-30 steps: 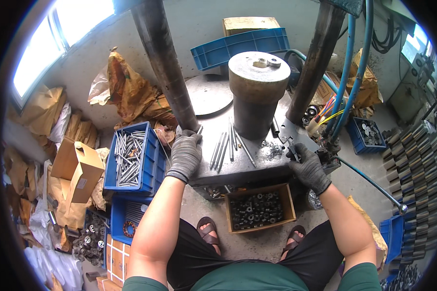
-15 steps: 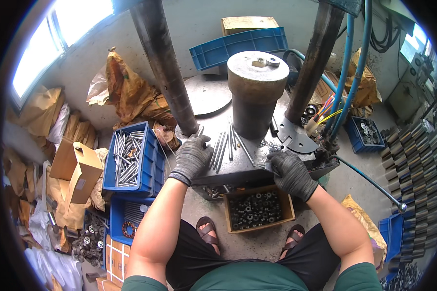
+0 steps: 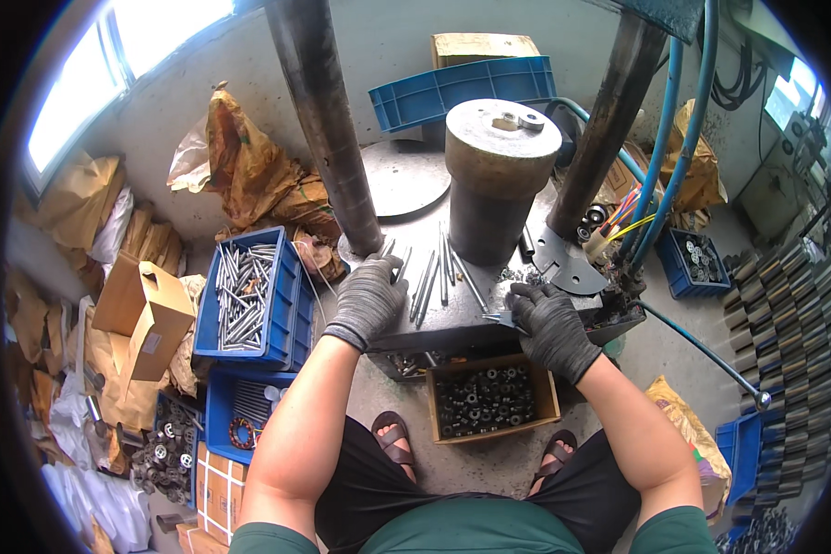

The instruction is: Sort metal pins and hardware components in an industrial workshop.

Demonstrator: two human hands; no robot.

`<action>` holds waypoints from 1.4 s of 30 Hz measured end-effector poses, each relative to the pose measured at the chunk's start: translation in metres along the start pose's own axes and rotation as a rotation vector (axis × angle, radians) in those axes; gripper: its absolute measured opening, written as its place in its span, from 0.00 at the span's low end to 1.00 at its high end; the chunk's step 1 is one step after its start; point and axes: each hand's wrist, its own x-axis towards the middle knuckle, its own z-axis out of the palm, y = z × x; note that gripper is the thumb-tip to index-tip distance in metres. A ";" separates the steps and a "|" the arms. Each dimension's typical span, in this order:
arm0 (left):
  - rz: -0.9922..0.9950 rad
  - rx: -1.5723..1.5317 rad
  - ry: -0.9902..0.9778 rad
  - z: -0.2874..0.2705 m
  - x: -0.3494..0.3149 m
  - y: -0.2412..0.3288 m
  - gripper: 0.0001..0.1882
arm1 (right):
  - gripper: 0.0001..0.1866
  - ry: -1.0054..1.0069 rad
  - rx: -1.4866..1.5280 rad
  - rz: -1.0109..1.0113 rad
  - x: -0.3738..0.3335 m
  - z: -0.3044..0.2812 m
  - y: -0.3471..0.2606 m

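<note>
My left hand (image 3: 371, 297), in a dark grey work glove, is at the left part of the metal press table (image 3: 452, 332). Its fingers are curled on a thin metal rod (image 3: 404, 262), partly hidden by the glove. Several similar rods (image 3: 426, 291) lie just to its right. My right hand (image 3: 554, 331), gloved the same way, closes around a metal caliper (image 3: 501, 319) with pointed jaws showing left of the fingers. The rest of that tool is mostly covered. Beyond this hand lies a flat, curved steel plate (image 3: 577, 273).
A thick steel cylinder (image 3: 500, 185) stands between two columns (image 3: 323, 129). Left is a blue crate (image 3: 272, 319) of rods. A wooden box (image 3: 494, 427) of dark ring-shaped parts sits below the table edge. Blue hoses (image 3: 667, 148) hang at the right, near stacked metal tubes (image 3: 794, 342).
The caliper's jaws have come into clearer view beside my right hand. My left hand remains at the rods with little movement. The whole view has shifted slightly.
</note>
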 end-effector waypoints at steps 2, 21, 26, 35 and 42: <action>0.005 0.034 -0.014 -0.003 -0.003 0.002 0.23 | 0.15 -0.107 -0.040 -0.001 0.000 0.002 -0.002; 0.211 -0.524 0.590 -0.013 -0.001 0.003 0.17 | 0.08 -0.012 0.115 -0.002 -0.009 0.008 0.015; 0.181 -0.474 0.464 0.008 0.004 -0.002 0.16 | 0.07 0.016 0.184 0.036 -0.008 0.004 0.017; 0.308 -0.205 0.399 0.028 0.002 0.018 0.10 | 0.08 0.348 1.057 0.763 -0.013 -0.003 0.022; 0.106 -1.228 -0.226 0.026 -0.046 0.090 0.14 | 0.12 0.196 1.418 0.867 -0.013 -0.032 -0.018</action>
